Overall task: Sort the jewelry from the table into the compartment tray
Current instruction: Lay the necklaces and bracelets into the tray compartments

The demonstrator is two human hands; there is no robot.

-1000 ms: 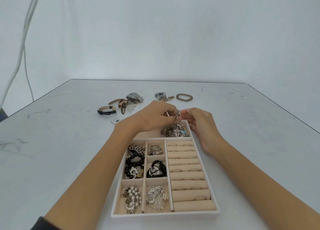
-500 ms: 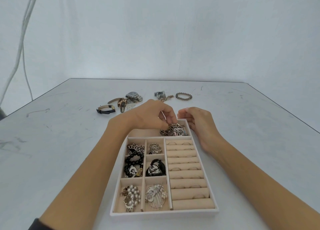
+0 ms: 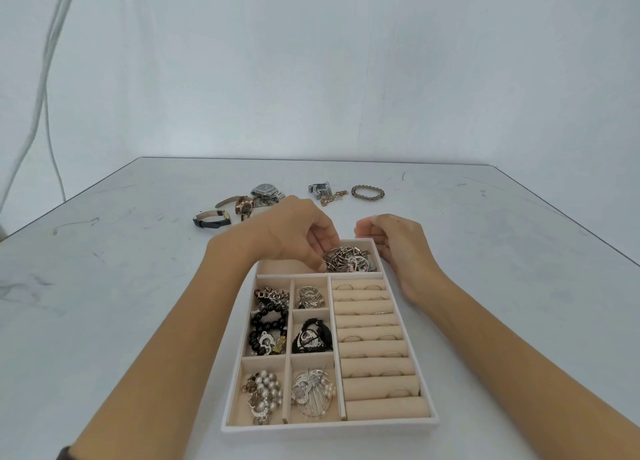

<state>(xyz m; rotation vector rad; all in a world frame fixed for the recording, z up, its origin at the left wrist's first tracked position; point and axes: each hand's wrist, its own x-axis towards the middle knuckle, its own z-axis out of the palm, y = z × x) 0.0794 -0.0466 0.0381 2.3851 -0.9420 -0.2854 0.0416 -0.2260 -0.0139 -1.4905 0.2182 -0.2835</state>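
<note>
The tangled pile of silver chain jewelry (image 3: 349, 262) lay in the far box of the beige felt compartment tray (image 3: 329, 428), just under the left hand (image 3: 298, 231); its curled fingers touched the pile, but I could not tell if they pinched it; the right hand (image 3: 398, 248) sat just beside, loosely curled, holding nothing; some wrist watches (image 3: 242, 206) lay past the left hand.
</note>
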